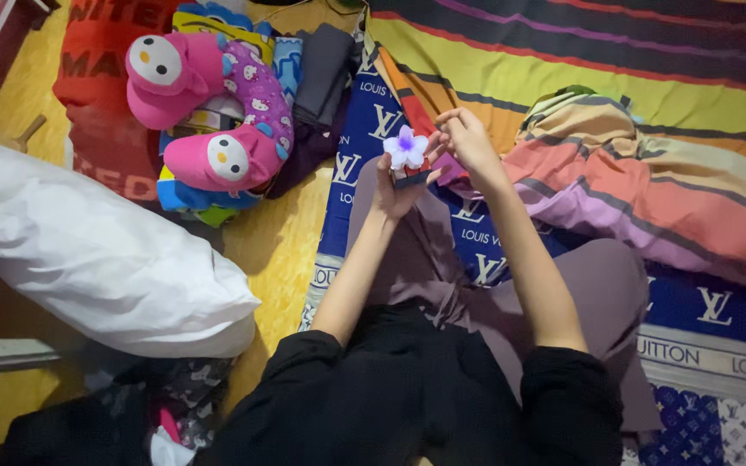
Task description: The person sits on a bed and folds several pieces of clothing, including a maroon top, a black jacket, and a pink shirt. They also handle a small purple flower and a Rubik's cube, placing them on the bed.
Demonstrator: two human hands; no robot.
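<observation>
The left hand [393, 192] sits just above the frame's centre, palm turned upward, fingers curled around a small dark item topped by a white and purple flower [406, 147]; what the dark item below the bloom is cannot be told. The right hand [466, 138] lies at about 3 o'clock from the flower, just beside it, fingertips drawn together as in a pinch; whether they hold anything is not clear. Both forearms rise from black sleeves at 6 o'clock, over a lap in mauve trousers [511, 293]. Beneath the hands lies a blue patterned mat [710, 306] running from 12 toward 5 o'clock. At 2 to 3 o'clock from the hands a striped blanket [641, 173] in orange, pink and yellow is bunched on the bed covering. At 9 to 10 o'clock, well apart from the hands, a pink neck pillow [218, 112] with two white faces rests on a stack of folded clothes [325, 69]. At 8 o'clock a large white pillow [97, 250] lies on the yellow floor [274, 237].
</observation>
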